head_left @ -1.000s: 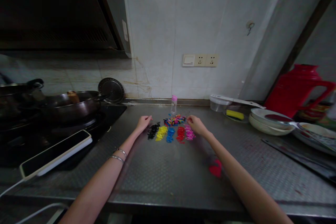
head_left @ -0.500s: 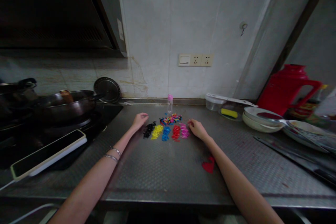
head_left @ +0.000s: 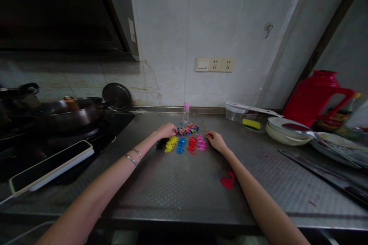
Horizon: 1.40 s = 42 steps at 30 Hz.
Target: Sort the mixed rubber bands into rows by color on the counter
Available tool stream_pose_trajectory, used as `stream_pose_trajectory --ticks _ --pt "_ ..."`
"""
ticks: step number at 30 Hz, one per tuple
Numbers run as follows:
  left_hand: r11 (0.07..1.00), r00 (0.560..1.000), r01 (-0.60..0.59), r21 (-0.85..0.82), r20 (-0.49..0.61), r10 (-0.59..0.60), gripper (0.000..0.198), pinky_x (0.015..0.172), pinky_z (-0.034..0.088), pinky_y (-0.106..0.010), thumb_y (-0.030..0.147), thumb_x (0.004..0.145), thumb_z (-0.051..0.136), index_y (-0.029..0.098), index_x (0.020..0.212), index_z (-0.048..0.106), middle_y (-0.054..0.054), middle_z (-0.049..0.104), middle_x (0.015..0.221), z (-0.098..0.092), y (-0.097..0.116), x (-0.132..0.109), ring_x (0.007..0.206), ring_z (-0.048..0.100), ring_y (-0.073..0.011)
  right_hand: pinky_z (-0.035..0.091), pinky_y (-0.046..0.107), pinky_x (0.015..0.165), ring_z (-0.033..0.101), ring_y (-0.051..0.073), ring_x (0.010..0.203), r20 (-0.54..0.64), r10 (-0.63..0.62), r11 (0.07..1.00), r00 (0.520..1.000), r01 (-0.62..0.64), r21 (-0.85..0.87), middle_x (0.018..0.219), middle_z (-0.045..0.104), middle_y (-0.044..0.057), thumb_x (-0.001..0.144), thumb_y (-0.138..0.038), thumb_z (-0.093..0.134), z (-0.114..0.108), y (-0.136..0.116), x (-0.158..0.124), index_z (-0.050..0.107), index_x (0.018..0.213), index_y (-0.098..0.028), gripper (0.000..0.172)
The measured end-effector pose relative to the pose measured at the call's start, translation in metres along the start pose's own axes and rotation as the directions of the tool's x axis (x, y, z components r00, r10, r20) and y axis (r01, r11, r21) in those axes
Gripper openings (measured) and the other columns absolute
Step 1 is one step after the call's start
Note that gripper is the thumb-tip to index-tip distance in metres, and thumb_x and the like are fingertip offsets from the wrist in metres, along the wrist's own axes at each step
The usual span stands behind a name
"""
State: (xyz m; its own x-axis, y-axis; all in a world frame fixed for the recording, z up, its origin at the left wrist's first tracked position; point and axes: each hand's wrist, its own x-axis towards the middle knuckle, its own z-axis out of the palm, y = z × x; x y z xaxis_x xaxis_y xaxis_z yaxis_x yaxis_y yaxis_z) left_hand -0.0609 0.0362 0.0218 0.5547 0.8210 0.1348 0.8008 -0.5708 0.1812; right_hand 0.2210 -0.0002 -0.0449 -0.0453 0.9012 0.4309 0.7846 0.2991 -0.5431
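Note:
My left hand [head_left: 166, 130] reaches over the black pile [head_left: 161, 144], its fingertips pinched at the left edge of a mixed heap of small coloured rubber bands [head_left: 189, 129]. What sits between those fingertips is too small to tell. My right hand [head_left: 217, 141] rests on the counter with curled fingers, just right of the pink bands [head_left: 201, 143]; whether it holds anything is hidden. Between the hands lie separate piles of yellow bands [head_left: 171, 144], blue bands [head_left: 181, 145] and red bands [head_left: 192, 145]. Behind the heap stands a clear bottle with a pink cap [head_left: 186, 114].
A red heart-shaped piece [head_left: 228, 180] lies beside my right forearm. On the left are a phone [head_left: 51, 166] and a pan [head_left: 71, 113] on the stove. To the right stand a sponge [head_left: 251, 124], stacked bowls [head_left: 287, 134] and a red thermos [head_left: 313, 97].
My left hand has moved right, from beside the black pile to the mixed heap, and its fingers now cover part of the black bands. My right hand stays in place.

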Motion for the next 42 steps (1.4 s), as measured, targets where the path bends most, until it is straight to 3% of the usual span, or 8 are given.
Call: stream_pose_trajectory --ticks 11,18,23,27,32,36,42 --pt "0.978 0.992 0.040 -0.204 -0.108 -0.063 0.009 0.052 0.032 -0.021 0.018 0.057 0.061 0.024 0.058 0.067 -0.001 0.061 0.057 0.010 -0.005 0.010 0.057 0.053 -0.0143 0.041 0.023 0.069 0.056 0.015 0.072 -0.004 0.010 1.000 1.000 -0.010 0.015 0.080 0.064 0.006 0.071 -0.014 0.040 0.002 0.002 0.001 0.063 0.081 -0.015 0.026" --pt "0.993 0.997 0.004 -0.116 -0.071 -0.012 0.013 0.051 0.031 -0.021 0.023 0.064 0.056 0.023 0.065 0.069 -0.003 0.063 0.062 0.008 -0.007 0.011 0.055 0.052 -0.0138 0.041 0.023 0.069 0.057 0.015 0.072 0.011 0.016 1.000 1.000 -0.016 0.013 0.080 0.064 0.006 0.071 -0.013 0.040 0.001 0.000 0.001 0.064 0.082 -0.015 0.027" --pt "0.988 0.996 -0.042 -0.152 -0.085 0.029 0.018 0.053 0.032 -0.020 0.024 0.066 0.053 0.021 0.072 0.070 -0.003 0.066 0.068 0.004 -0.006 0.018 0.058 0.053 -0.0129 0.041 0.023 0.068 0.057 0.015 0.071 0.013 0.021 1.000 1.000 -0.021 0.006 0.077 0.064 0.006 0.070 -0.013 0.040 -0.001 -0.002 0.001 0.064 0.082 -0.014 0.027" --pt "0.977 0.996 -0.055 -0.208 -0.083 0.039 0.019 0.052 0.032 -0.019 0.025 0.065 0.054 0.018 0.072 0.070 -0.003 0.065 0.063 -0.001 0.004 0.024 0.054 0.050 -0.0117 0.041 0.022 0.066 0.056 0.015 0.070 0.006 0.018 1.000 1.000 -0.018 0.008 0.077 0.064 0.006 0.070 -0.013 0.040 -0.001 -0.003 0.001 0.064 0.081 -0.015 0.027" --pt "0.965 0.994 -0.107 -0.238 -0.059 0.095 0.020 0.049 0.030 -0.019 0.021 0.064 0.052 0.016 0.071 0.070 -0.002 0.063 0.058 -0.001 0.030 0.028 0.050 0.048 -0.0105 0.040 0.022 0.065 0.056 0.014 0.067 0.006 0.024 1.000 1.000 -0.024 0.007 0.075 0.064 0.005 0.070 -0.013 0.041 -0.001 -0.003 0.001 0.064 0.081 -0.016 0.026" --pt "0.964 0.987 -0.162 -0.212 -0.035 0.158 0.019 0.049 0.029 -0.020 0.019 0.064 0.051 0.016 0.069 0.070 -0.001 0.061 0.056 0.008 0.046 0.034 0.047 0.045 -0.0100 0.040 0.022 0.066 0.056 0.014 0.068 0.006 0.023 1.000 1.000 -0.023 0.011 0.076 0.064 0.005 0.070 -0.013 0.041 0.000 -0.002 0.002 0.064 0.081 -0.016 0.026" --pt "0.972 0.982 -0.188 -0.144 -0.010 0.189 0.016 0.048 0.026 -0.021 0.018 0.062 0.054 0.018 0.068 0.069 -0.002 0.062 0.062 0.024 0.050 0.041 0.049 0.045 -0.0101 0.041 0.022 0.067 0.057 0.015 0.071 0.005 0.021 1.000 1.000 -0.021 0.012 0.078 0.065 0.006 0.071 -0.013 0.041 0.002 -0.001 0.003 0.064 0.081 -0.015 0.026"
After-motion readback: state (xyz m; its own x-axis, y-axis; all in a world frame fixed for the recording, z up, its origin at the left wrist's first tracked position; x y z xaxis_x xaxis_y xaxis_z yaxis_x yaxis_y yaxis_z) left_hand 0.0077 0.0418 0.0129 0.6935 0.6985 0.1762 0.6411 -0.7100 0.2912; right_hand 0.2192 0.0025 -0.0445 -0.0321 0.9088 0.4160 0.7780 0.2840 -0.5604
